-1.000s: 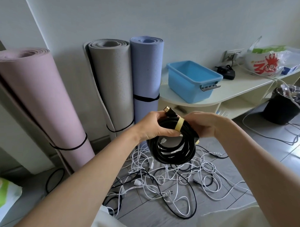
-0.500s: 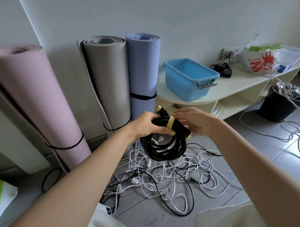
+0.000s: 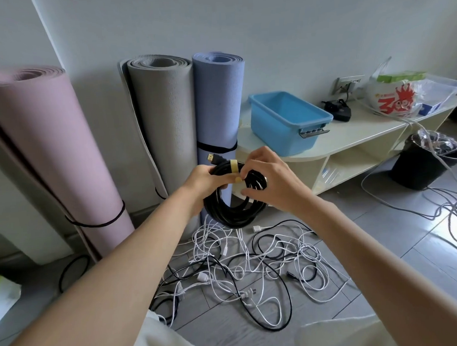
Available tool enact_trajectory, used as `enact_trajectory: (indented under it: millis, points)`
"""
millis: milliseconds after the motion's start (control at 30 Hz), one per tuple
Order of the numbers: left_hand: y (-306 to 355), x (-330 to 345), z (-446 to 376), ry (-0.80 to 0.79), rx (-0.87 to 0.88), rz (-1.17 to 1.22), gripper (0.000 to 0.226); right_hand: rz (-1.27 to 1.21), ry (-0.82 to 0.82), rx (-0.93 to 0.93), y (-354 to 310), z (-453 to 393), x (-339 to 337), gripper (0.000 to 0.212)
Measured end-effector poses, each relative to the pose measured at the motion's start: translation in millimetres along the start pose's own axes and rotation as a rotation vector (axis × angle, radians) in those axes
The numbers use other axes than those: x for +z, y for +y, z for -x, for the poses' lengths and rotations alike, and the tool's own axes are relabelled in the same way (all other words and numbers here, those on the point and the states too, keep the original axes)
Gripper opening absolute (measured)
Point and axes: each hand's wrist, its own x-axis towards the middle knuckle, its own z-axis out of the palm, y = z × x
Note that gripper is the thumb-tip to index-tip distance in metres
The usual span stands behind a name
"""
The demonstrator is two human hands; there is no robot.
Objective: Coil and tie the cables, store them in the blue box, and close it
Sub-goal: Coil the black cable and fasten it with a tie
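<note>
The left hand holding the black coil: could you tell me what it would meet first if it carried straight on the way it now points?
Probably the blue yoga mat. The left hand, gripping the black cable coil, points away from the person toward the wall, and that mat stands right behind it, though depth is unclear.

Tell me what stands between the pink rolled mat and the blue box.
In the head view, the grey rolled mat and blue-violet rolled mat stand upright between the pink rolled mat and the blue box.

Pale wall (image 3: pixel 269 29), grey tile floor (image 3: pixel 380 245)
</note>
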Motion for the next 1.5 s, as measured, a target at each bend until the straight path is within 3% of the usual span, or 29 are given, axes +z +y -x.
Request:
enact_trajectory:
  millis: [300,633,733,867,1033,1133,1267,1367,1500]
  points:
    - [2.6,1.7,3.2,-0.016,-0.006,0.108,0.012,0.194,0.313,-0.260,-4.1,-5.0,16.2,0.014]
    - [1.1,7.5,7.1,-0.031,0.059,0.123,0.018,0.276,0.289,-0.373,-10.5,-3.8,19.5,0.023]
    - [-1.9,9.1,2.3,0.027,0.067,0.124,0.015,0.301,0.300,-0.377,-9.6,-2.2,21.3,0.020]
    - [-5.8,12.0,-2.5,0.133,0.081,-0.004,0.039,0.348,0.331,-0.388,-7.1,-0.8,23.3,0.024]
    - [-2.6,14.9,-1.0,0.142,0.116,-0.076,0.035,0.393,0.374,-0.375,-9.3,2.6,21.4,0.024]
    - [0.7,14.6,2.9,0.077,0.066,0.023,0.034,0.361,0.381,-0.399,-9.7,3.0,16.7,0.017]
    - [2.7,6.8,5.7,-0.086,-0.144,0.189,0.030,0.312,0.353,-0.391,-11.2,-0.6,13.5,0.018]
    - [4.8,-1.1,4.4,-0.167,-0.226,0.229,0.010,0.281,0.367,-0.369,-15.1,-1.6,9.4,0.018]
    - [10.8,-3.6,11.2,-0.269,-0.259,0.314,0.021,0.260,0.396,-0.331,-16.5,-0.7,9.4,0.020]
